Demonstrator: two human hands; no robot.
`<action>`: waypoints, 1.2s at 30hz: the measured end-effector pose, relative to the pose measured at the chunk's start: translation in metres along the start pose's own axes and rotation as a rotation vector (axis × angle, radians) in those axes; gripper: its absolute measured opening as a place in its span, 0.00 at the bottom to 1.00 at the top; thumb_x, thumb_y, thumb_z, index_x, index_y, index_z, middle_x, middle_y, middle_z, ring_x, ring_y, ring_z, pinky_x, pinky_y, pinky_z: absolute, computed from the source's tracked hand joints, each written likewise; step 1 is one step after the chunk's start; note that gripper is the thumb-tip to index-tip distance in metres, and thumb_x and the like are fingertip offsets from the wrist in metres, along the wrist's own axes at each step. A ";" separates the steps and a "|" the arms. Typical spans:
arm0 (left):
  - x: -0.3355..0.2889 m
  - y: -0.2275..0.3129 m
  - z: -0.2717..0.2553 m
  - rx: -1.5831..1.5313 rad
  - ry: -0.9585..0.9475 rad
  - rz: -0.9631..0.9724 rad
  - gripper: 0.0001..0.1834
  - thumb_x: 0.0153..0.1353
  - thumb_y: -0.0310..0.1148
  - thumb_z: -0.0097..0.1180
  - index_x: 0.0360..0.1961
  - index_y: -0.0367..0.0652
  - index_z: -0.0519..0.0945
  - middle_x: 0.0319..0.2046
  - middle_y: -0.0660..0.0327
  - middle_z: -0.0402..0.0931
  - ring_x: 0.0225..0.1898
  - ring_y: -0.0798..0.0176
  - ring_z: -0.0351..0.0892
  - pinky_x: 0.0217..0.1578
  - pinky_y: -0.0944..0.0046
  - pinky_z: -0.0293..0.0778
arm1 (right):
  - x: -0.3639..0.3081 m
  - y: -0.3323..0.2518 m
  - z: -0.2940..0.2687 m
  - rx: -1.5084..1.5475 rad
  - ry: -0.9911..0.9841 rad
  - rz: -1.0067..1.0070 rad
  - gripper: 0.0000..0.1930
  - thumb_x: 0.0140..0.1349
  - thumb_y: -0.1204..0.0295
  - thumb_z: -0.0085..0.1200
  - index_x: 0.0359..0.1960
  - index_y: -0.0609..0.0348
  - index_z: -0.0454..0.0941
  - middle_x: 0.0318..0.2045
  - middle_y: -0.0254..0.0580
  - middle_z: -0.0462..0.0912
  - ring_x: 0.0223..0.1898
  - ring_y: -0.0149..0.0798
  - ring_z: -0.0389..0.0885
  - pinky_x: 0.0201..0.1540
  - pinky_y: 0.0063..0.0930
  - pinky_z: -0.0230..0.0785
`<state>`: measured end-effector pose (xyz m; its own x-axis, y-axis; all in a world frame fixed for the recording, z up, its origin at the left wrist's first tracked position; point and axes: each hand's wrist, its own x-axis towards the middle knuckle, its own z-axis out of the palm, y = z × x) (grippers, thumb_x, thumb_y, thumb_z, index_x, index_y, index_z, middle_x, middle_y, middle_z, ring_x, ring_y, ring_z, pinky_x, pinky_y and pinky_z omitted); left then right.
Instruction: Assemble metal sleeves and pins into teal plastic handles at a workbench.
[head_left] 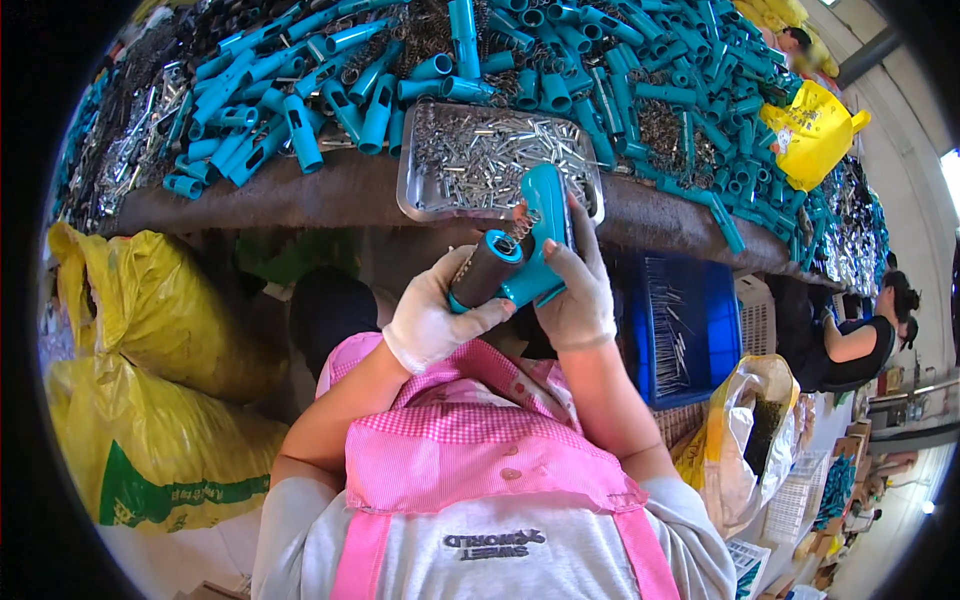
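Both of my hands wear whitish gloves with some fingertips bare. My left hand (432, 312) is wrapped round a dark cylindrical grip (486, 268) with a teal rim at its open end. A coil spring (523, 224) stands at that opening, against a curved teal plastic handle (545, 205). Around this handle my right hand (580, 295) is closed, thumb on its near face. The two teal-edged parts meet low between my hands; whether they are joined I cannot tell. Just beyond them, a metal tray (412, 190) holds many small silvery pins.
Teal tubes (300, 130) and loose springs pile high along the bench, whose brown edge (270, 195) runs across. Yellow sacks (170, 310) stand at left. A blue bin (725, 330) with thin rods and an open white sack (735, 480) are at right, near another person (860, 345).
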<state>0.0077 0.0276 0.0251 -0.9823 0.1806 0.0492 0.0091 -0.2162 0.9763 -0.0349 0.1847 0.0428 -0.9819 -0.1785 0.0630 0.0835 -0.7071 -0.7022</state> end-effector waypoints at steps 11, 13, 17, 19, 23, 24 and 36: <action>-0.063 -0.003 -0.046 0.124 -0.086 -0.015 0.22 0.48 0.28 0.63 0.46 0.41 0.74 0.28 0.64 0.76 0.26 0.66 0.75 0.31 0.68 0.72 | -0.014 -0.038 -0.004 -1.414 -0.989 -0.210 0.21 0.38 0.63 0.71 0.34 0.57 0.79 0.28 0.43 0.80 0.31 0.46 0.80 0.35 0.36 0.73; -0.071 0.005 -0.052 0.401 -0.054 -0.020 0.22 0.47 0.31 0.65 0.45 0.40 0.75 0.29 0.62 0.78 0.29 0.62 0.77 0.37 0.66 0.72 | -0.013 -0.057 -0.009 -1.306 -0.753 -0.019 0.19 0.40 0.67 0.71 0.34 0.60 0.79 0.27 0.42 0.81 0.28 0.38 0.81 0.33 0.28 0.72; -0.082 -0.003 -0.059 0.792 -0.150 -0.049 0.24 0.46 0.37 0.65 0.45 0.43 0.75 0.32 0.51 0.79 0.35 0.52 0.80 0.38 0.61 0.73 | -0.005 -0.066 -0.006 -1.381 -0.875 0.092 0.17 0.42 0.67 0.70 0.33 0.59 0.79 0.25 0.41 0.80 0.27 0.35 0.80 0.33 0.26 0.72; -0.085 -0.012 -0.063 0.846 -0.230 -0.063 0.24 0.49 0.42 0.62 0.47 0.47 0.74 0.34 0.51 0.79 0.35 0.49 0.79 0.38 0.57 0.74 | -0.004 -0.061 -0.008 -1.379 -0.954 0.145 0.17 0.42 0.67 0.69 0.32 0.58 0.78 0.25 0.41 0.80 0.27 0.39 0.80 0.32 0.28 0.72; -0.092 -0.028 -0.066 0.675 -0.444 -0.320 0.25 0.48 0.42 0.62 0.47 0.45 0.74 0.37 0.51 0.79 0.39 0.51 0.79 0.42 0.59 0.73 | -0.007 -0.049 -0.018 -1.463 -1.148 0.160 0.17 0.41 0.65 0.69 0.32 0.57 0.78 0.27 0.42 0.80 0.29 0.48 0.79 0.33 0.35 0.72; -0.095 -0.038 -0.066 0.529 -0.478 -0.340 0.24 0.48 0.39 0.64 0.47 0.44 0.75 0.37 0.55 0.79 0.39 0.57 0.79 0.43 0.62 0.72 | -0.008 -0.044 -0.022 -1.416 -1.178 0.173 0.18 0.41 0.65 0.69 0.33 0.57 0.77 0.28 0.43 0.80 0.31 0.48 0.79 0.34 0.35 0.72; -0.092 -0.090 -0.063 0.101 -0.774 -0.592 0.21 0.52 0.31 0.60 0.48 0.39 0.74 0.38 0.63 0.75 0.40 0.68 0.71 0.47 0.67 0.68 | -0.022 -0.004 -0.025 -1.623 -1.524 -0.233 0.16 0.41 0.68 0.61 0.34 0.56 0.77 0.30 0.41 0.78 0.35 0.45 0.77 0.42 0.38 0.70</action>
<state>0.0857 -0.0298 -0.0805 -0.4391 0.8209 -0.3651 -0.3945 0.1889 0.8993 -0.0182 0.2084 0.0270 -0.0567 -0.9981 -0.0238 -0.9313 0.0614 -0.3591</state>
